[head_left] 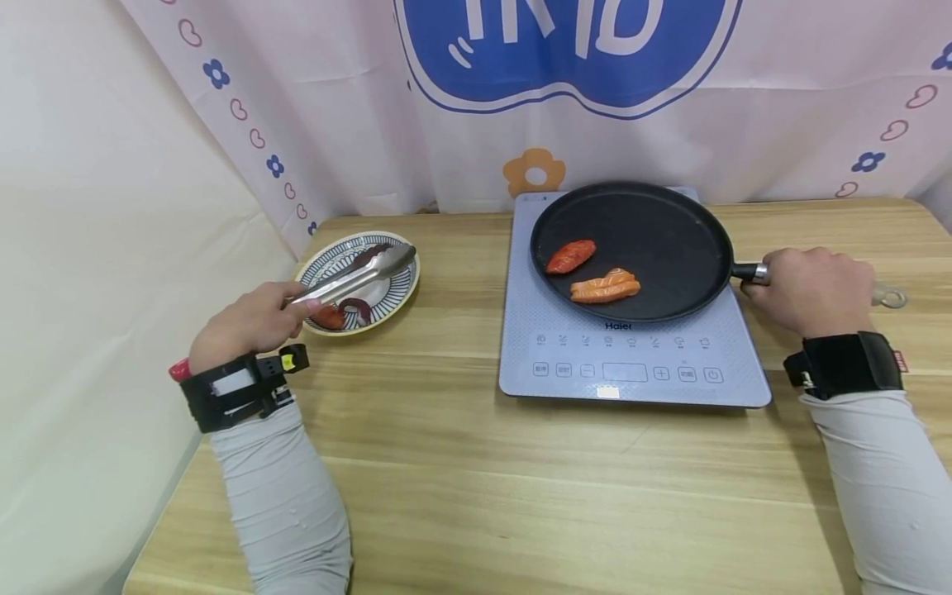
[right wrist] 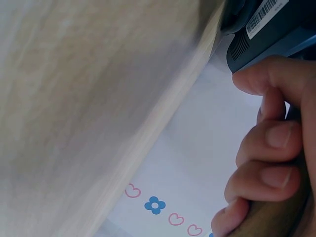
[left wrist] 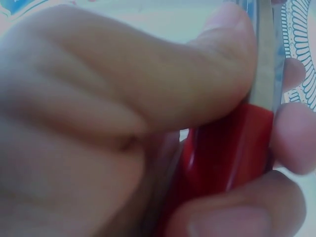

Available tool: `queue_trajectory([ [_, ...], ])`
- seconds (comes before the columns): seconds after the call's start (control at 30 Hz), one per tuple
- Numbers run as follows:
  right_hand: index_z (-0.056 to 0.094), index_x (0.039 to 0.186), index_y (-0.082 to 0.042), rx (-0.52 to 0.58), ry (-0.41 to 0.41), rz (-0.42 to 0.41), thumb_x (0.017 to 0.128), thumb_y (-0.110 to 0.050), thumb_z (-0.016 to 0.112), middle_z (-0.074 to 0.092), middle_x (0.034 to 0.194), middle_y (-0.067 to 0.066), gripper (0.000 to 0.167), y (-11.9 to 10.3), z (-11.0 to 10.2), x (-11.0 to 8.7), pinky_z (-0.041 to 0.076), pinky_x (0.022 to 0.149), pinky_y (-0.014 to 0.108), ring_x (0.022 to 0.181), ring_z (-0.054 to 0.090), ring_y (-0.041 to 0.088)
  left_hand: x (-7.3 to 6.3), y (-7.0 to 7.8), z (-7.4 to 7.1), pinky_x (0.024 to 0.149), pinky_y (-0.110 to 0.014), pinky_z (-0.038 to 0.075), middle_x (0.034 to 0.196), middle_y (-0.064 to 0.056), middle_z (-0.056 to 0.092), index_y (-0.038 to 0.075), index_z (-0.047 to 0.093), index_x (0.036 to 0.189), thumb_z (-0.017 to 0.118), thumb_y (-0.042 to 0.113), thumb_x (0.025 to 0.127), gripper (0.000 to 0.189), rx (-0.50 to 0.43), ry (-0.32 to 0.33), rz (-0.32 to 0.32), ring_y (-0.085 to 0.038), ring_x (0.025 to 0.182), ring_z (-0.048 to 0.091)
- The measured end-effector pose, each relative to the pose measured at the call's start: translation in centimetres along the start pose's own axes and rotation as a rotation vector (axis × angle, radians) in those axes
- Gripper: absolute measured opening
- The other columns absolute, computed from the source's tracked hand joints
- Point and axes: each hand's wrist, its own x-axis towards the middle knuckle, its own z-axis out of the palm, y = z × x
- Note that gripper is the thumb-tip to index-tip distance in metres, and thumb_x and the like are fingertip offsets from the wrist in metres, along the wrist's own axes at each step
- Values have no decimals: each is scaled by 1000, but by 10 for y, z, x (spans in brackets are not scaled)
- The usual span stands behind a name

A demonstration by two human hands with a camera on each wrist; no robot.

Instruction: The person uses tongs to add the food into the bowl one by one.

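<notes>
My left hand (head_left: 249,322) grips metal tongs (head_left: 355,279) by their red handle (left wrist: 229,148). The tong tips reach over a patterned plate (head_left: 405,302) at the left, where a dark curved food piece (head_left: 359,310) and a reddish piece (head_left: 329,316) lie. Part of the plate's contents is hidden under the tongs. Fingers curled, my right hand (head_left: 814,289) holds the handle (head_left: 746,271) of a black frying pan (head_left: 662,240). Inside the pan, toward its left side, are a red-orange piece (head_left: 570,257) and an orange, pale-striped piece (head_left: 606,286).
Beneath the pan sits a flat Haier induction cooktop (head_left: 513,347) with touch controls along its front. The wooden table (head_left: 461,487) runs back to a printed cloth (head_left: 357,124). A pale wall (head_left: 97,248) borders the table's left side.
</notes>
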Motion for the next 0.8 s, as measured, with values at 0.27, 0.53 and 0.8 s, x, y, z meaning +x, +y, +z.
queue_trajectory([
  [0.27,60,67,-8,-12,-5,-6,96,-33,69,49,58,7,39,0,0,0,38,52,48,58,49,33,-3,6,-1,67,-35,41,89,-10,62,0,55,143,45,38,113,50,5,5,-3,-25,82,58],
  [0.53,59,69,-9,-10,-32,-7,96,-34,68,49,59,7,38,1,-3,-1,39,52,48,58,49,32,-6,13,-3,70,-34,44,101,-15,68,-1,49,152,45,36,113,54,30,17,9,-29,91,62],
  [0.8,57,66,-10,-2,-11,-18,95,-33,69,46,57,6,39,2,-1,-2,37,50,46,56,47,31,-7,16,-3,73,-38,47,114,-21,68,1,49,152,45,36,113,53,43,35,26,-33,97,62],
])
